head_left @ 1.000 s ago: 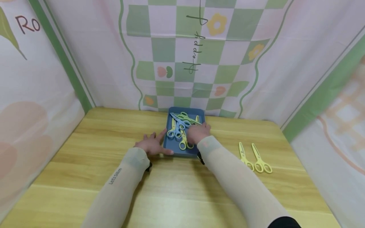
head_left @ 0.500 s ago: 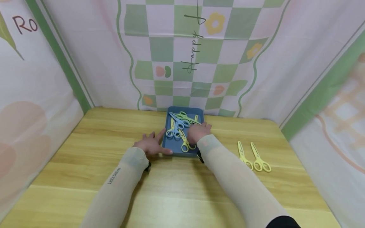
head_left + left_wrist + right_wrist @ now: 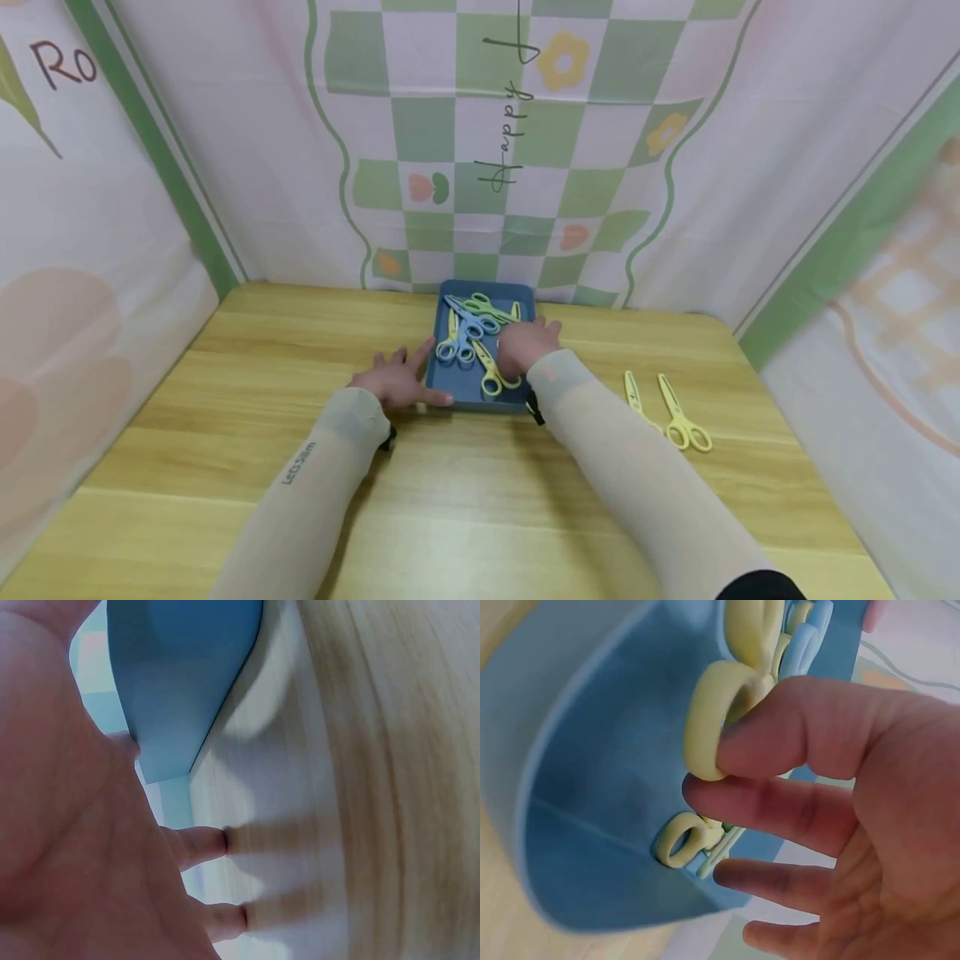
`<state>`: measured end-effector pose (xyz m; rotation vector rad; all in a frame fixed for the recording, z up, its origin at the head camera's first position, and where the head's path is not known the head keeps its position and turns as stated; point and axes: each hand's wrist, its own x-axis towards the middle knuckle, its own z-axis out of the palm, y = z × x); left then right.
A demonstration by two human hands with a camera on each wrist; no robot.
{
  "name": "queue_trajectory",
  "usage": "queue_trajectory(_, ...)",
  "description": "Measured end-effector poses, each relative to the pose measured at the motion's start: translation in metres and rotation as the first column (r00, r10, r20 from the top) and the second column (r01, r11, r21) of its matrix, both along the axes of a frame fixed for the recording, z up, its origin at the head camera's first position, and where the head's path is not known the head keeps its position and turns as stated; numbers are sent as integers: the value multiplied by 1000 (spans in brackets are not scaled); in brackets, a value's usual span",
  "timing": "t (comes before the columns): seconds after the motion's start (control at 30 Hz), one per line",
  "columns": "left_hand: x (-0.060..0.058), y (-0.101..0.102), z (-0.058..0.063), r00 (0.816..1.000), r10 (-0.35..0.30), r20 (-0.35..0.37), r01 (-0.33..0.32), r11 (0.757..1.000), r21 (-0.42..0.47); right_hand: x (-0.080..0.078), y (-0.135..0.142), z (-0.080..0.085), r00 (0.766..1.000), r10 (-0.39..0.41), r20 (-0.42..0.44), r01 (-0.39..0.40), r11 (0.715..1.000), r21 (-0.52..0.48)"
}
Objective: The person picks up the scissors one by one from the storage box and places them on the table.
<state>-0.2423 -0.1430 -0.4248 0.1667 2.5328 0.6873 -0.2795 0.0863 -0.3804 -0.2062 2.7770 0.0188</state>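
Note:
A blue tray (image 3: 459,387) at the back of the table holds several scissors in yellow, light blue and green. My right hand (image 3: 525,348) reaches over its right side. In the right wrist view, thumb and index finger pinch a handle loop of the yellow scissors (image 3: 703,727), whose blades lie toward the blue scissors (image 3: 467,321). At the tray's left side rests my left hand (image 3: 397,383), fingers spread and thumb along the near corner. In the left wrist view its fingertips touch the tabletop beside the tray wall (image 3: 187,682). Green scissors (image 3: 480,307) lie farther back.
Two yellow scissors (image 3: 675,408) lie side by side on the wooden table (image 3: 450,517), right of the tray; my right sleeve partly covers one. Another yellow loop (image 3: 679,840) sits near the tray's right wall. A patterned curtain (image 3: 427,129) hangs directly behind.
The right hand has shifted slightly right, and the loops of the yellow scissors have swung right with it, while the left hand stays at the tray's side.

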Motion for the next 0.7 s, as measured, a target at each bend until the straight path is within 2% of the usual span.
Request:
queue_trajectory(0.27,2,-1,1,1000,-1,-12,1,1000,-2,2,7,5,999,27,18,-27,999,-26)
queue_trajectory(0.7,6,0,3,1000,-11,-17,11,1000,7,7,14,17,1000,8,8,-8,1000,-22)
